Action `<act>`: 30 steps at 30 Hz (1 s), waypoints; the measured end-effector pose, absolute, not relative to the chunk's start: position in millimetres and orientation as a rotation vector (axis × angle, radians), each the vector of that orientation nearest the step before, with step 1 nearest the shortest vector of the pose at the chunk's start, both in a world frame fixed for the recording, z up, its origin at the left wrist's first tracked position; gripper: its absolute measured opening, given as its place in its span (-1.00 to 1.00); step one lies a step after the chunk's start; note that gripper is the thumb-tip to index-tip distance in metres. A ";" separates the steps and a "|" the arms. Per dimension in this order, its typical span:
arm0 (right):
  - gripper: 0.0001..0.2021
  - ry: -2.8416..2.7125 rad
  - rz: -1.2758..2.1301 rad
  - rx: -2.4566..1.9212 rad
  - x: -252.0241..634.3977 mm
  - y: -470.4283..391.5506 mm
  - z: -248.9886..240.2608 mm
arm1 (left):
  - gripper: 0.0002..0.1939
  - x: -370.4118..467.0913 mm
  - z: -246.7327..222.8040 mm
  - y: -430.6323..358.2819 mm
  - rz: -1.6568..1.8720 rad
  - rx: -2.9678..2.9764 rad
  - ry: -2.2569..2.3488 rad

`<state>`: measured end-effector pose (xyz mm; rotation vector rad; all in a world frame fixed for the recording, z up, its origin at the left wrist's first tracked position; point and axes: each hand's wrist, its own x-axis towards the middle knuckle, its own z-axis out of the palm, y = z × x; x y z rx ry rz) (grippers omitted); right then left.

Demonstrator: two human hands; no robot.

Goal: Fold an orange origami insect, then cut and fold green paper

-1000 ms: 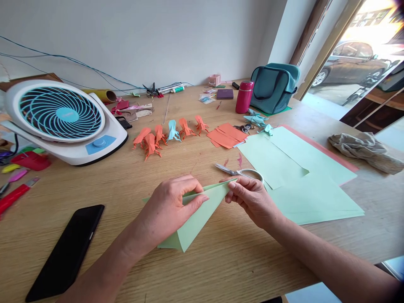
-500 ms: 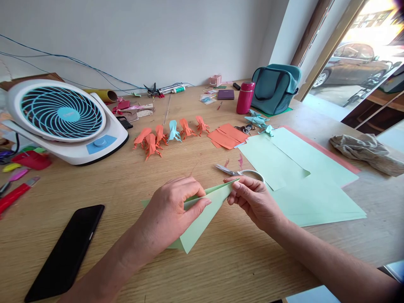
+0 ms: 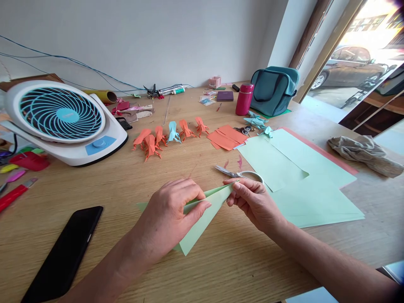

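Note:
A folded sheet of light green paper [image 3: 199, 225] is held between both hands, just above the wooden table. My left hand [image 3: 172, 212] grips its upper edge with thumb and fingers, and part of the sheet is hidden behind that hand. At the narrow pointed end, the thumb and fingers of my right hand [image 3: 252, 202] pinch the layers together. Between the hands the fold gapes slightly along the top. Scissors [image 3: 235, 173] with white handles lie just beyond my right hand. Larger pale green sheets [image 3: 318, 202] lie flat to its right.
Several folded orange paper figures [image 3: 151, 147] and a blue one [image 3: 173, 133] stand beyond the hands, beside orange paper pieces [image 3: 229, 136]. A black phone [image 3: 65, 252] lies left, below a fan [image 3: 66, 122]. A pink bottle [image 3: 245, 99] and teal bag [image 3: 274, 90] stand at the back.
Both hands keep almost the same hold on the green paper. The whole view has shifted very slightly; nothing was let go or picked up.

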<state>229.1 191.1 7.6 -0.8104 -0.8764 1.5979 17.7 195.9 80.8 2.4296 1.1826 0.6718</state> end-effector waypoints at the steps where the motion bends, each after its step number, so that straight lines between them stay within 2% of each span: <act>1: -0.76 -0.879 1.596 -0.808 229.1 191.0 7.5 | -0.83 17.8 81.3 195.5 0.674 2.434 1.185; 13: -0.78 -0.886 1.613 -0.723 229.4 191.1 6.8 | -0.81 19.5 85.1 191.4 0.689 2.476 1.189; 23: -0.87 -0.809 1.615 -0.659 230.5 192.6 3.2 | -0.80 19.8 85.5 189.8 0.718 2.501 1.172; 30: -0.88 -0.796 1.639 -0.615 230.9 191.8 4.2 | -0.81 19.0 84.3 184.7 0.762 2.682 1.173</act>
